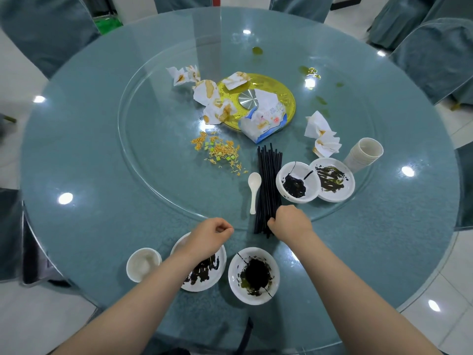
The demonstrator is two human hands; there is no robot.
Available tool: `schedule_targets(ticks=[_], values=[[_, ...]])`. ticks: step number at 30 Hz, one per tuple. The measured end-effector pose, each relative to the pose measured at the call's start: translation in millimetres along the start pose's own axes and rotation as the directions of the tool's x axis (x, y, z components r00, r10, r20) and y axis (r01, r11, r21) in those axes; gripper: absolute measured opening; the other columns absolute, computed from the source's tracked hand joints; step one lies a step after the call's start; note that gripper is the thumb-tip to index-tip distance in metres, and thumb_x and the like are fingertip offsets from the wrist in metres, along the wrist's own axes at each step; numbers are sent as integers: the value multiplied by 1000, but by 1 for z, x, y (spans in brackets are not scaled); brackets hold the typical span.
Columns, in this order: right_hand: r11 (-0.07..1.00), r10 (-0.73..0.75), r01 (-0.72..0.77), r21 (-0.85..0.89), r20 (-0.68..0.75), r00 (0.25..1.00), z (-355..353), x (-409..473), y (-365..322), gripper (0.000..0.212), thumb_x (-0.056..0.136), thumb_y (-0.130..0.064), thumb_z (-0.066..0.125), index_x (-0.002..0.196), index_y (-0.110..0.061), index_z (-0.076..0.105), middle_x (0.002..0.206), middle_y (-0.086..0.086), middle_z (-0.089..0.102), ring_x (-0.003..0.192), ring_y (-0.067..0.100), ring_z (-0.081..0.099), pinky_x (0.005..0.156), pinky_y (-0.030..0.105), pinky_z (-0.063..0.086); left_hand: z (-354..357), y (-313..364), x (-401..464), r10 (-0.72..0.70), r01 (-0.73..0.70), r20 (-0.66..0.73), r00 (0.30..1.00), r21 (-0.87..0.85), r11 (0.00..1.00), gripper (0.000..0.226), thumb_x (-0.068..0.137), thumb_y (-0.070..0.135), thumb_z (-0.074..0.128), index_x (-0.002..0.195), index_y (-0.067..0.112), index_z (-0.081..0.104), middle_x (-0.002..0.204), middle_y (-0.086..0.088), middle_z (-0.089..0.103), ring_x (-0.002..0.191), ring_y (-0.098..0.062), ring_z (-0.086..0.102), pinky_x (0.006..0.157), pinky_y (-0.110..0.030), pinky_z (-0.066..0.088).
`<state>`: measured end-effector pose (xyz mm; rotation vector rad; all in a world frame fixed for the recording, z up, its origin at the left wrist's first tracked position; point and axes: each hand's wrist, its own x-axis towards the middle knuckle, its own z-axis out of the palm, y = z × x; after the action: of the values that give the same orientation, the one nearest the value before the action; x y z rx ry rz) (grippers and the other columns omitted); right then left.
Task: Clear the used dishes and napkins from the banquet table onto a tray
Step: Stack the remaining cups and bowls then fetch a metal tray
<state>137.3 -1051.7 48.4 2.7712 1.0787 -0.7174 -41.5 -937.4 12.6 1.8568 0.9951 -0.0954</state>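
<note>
Teal-covered chairs (46, 29) ring the round banquet table (84, 160), whose blue-green cloth lies under glass, with a big glass turntable (158, 139) set on the middle. At its hub sits a gold plate (284, 98) bearing a soft tissue pack (263, 121) and a stained napkin (236, 79); more crumpled, sauce-marked napkins (210, 98) trail off its left rim, and another pair (322, 135) lies to the right. Spilled noodle bits (220, 152) scatter in front of the plate. On the right of the turntable a stack of paper cups (364, 153) leans beside a dirty plate (332, 179) and a dirty bowl (297, 181), which touch each other. Nearer me stand a second smeared plate (204, 272), partly under my left wrist, a bowl with dark dregs (253, 275), and a small white cup (143, 263). My right hand (289, 222) grips the near end of a bundle of black chopsticks (268, 175) lying over the turntable's edge. My left hand (212, 234) hovers with fingers curled in, holding nothing that I can see. Just left of the chopsticks lies a white spoon (254, 188).
</note>
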Motion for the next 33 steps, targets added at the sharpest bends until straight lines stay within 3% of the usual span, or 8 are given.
schedule_targets(ticks=[5, 9, 11, 14, 18, 24, 31, 33], values=[[1000, -17, 17, 0, -27, 999, 1, -4, 5, 34, 96, -29, 46, 67, -11, 41, 76, 5, 47, 74, 27, 49, 62, 29, 38, 6, -3, -9, -4, 2, 66, 998, 28, 1000, 9, 89, 33, 63, 90, 27, 69, 87, 8, 71, 85, -7, 65, 82, -28, 51], [999, -32, 33, 37, -37, 999, 7, -15, 13, 33, 94, -23, 44, 63, -14, 36, 66, 2, 42, 71, 28, 48, 56, 30, 33, 12, -3, -17, -1, -3, 119, 993, 30, 1000, 6, 88, 33, 62, 88, 31, 68, 86, 10, 71, 78, -8, 67, 72, -31, 56], [991, -61, 60, 122, 10, 998, 14, -22, 18, 30, 92, -23, 46, 65, -12, 40, 66, 3, 46, 70, 28, 50, 52, 31, 32, 14, -4, -22, 7, -17, 145, 989, 62, 998, 7, 88, 33, 62, 89, 31, 68, 86, 11, 71, 72, -5, 64, 63, -25, 51], [960, -80, 49, 277, 102, 992, 26, -35, 28, 26, 91, -26, 49, 77, -5, 54, 69, 6, 58, 63, 23, 53, 53, 29, 39, 17, -6, -27, 9, -21, 152, 988, 80, 997, 7, 89, 31, 62, 87, 31, 68, 83, 10, 71, 69, -3, 63, 71, -26, 54], [890, -86, -32, 454, 237, 968, 39, -51, 40, 22, 93, -31, 49, 82, -15, 62, 71, 5, 69, 52, 15, 60, 51, 24, 50, 19, -6, -32, -1, -16, 164, 986, 102, 995, 8, 90, 29, 61, 92, 29, 68, 82, 9, 71, 61, -3, 61, 68, -22, 51], [729, -104, -172, 663, 355, 929, 50, -72, 52, 18, 94, -23, 54, 97, -9, 65, 77, 8, 69, 65, 18, 66, 59, 28, 57, 24, -3, -34, -28, 13, 163, 986, 93, 996, 9, 91, 22, 60, 91, 26, 68, 76, 7, 71, 51, -3, 58, 55, -17, 44], [598, -46, -162, 785, 236, 971, 68, -94, 53, 18, 96, -21, 55, 95, -5, 63, 75, 7, 69, 62, 15, 65, 61, 29, 58, 24, 4, -36, -54, 62, 140, 989, -51, 997, 9, 90, 15, 61, 89, 18, 69, 79, 0, 70, 65, -14, 68, 65, -28, 59], [564, -29, -144, 813, 194, 981, 68, -95, 54, 17, 96, -20, 56, 89, -6, 62, 72, 7, 69, 59, 15, 64, 62, 32, 57, 23, 8, -35, -49, 63, 142, 989, -96, 993, 10, 90, 12, 60, 92, 14, 70, 80, -2, 70, 61, -7, 66, 59, -21, 55]])
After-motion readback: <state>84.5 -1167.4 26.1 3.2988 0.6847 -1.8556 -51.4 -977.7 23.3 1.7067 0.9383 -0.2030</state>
